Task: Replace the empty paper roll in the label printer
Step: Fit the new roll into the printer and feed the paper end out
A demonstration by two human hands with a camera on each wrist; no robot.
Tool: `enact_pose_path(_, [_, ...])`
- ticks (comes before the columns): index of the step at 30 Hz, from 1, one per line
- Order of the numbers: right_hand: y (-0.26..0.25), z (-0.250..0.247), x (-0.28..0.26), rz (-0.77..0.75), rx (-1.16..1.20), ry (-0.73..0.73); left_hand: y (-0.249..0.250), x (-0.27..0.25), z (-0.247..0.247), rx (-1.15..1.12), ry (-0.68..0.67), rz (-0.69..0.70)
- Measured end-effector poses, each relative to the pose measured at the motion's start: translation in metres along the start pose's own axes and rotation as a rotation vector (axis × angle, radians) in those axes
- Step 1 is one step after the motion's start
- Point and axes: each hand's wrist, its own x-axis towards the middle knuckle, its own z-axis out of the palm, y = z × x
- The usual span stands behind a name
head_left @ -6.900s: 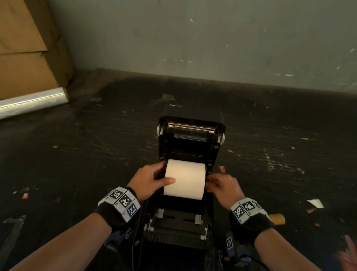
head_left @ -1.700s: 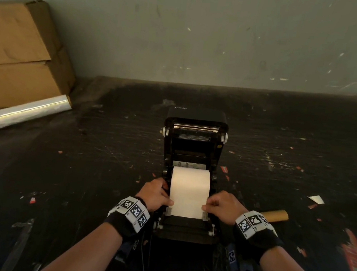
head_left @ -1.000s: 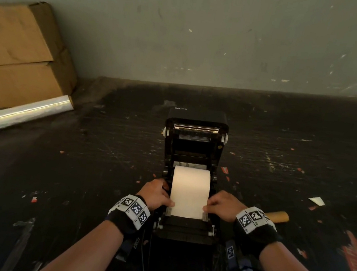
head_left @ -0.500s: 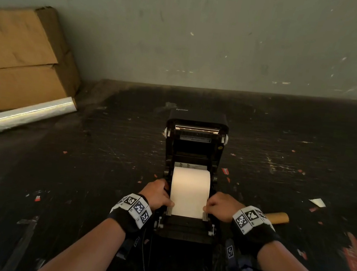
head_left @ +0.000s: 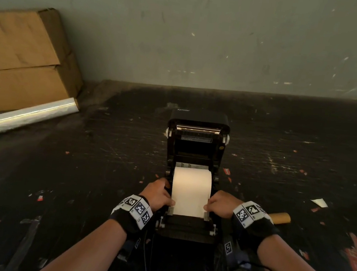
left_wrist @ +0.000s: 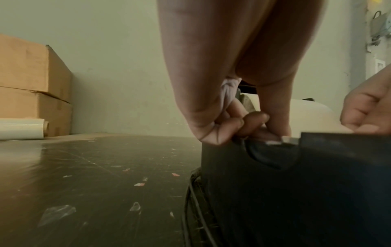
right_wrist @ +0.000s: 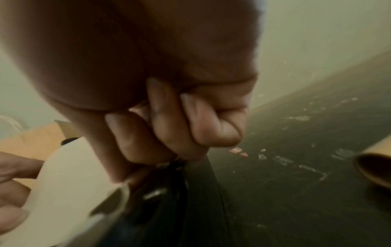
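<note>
The black label printer (head_left: pixel 199 120) stands mid-table with its lid tipped up and back. A white paper roll (head_left: pixel 190 188) sits in its bay, and its sheet is drawn forward to the front guides. My left hand (head_left: pixel 158 194) pinches the sheet's left edge, thumb on top. My right hand (head_left: pixel 220 204) pinches the right edge the same way. The left wrist view shows the curled fingers (left_wrist: pixel 243 123) at the printer's (left_wrist: pixel 296 183) rim. In the right wrist view the fingers (right_wrist: pixel 158 133) are bent beside the paper (right_wrist: pixel 69 175). The empty brown core (head_left: pixel 280 217) lies on the table to the right.
Two stacked cardboard boxes (head_left: pixel 21 59) and a roll of clear film (head_left: pixel 24 115) lie at the back left against the wall. Small paper scraps (head_left: pixel 319 202) dot the dark table. Black cables (left_wrist: pixel 190 200) run along the printer's left side.
Seven seconds ago both hands held the roll over the bay; now it sits inside with the sheet pulled forward. Over the last second the hands have hardly moved.
</note>
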Motion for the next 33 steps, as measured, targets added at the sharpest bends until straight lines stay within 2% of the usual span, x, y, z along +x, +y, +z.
enact_pose_path(4, [0.004,0.002,-0.003,-0.007,0.056,0.039,0.000,0.001,0.000,0.026,0.001,0.004])
enact_pose_path(9, [0.002,0.002,-0.005,-0.006,-0.025,0.031,0.003,0.002,0.000,0.072,-0.021,0.005])
enact_pose_path(18, [-0.006,-0.004,0.000,0.064,-0.066,-0.029,0.000,0.004,0.002,0.073,0.004,-0.002])
enact_pose_path(24, [-0.001,-0.003,-0.001,0.063,0.109,0.018,0.004,0.005,-0.001,0.150,-0.009,-0.007])
enact_pose_path(33, [-0.011,-0.005,0.004,0.149,-0.013,-0.050,-0.002,0.006,0.001,0.079,-0.009,0.003])
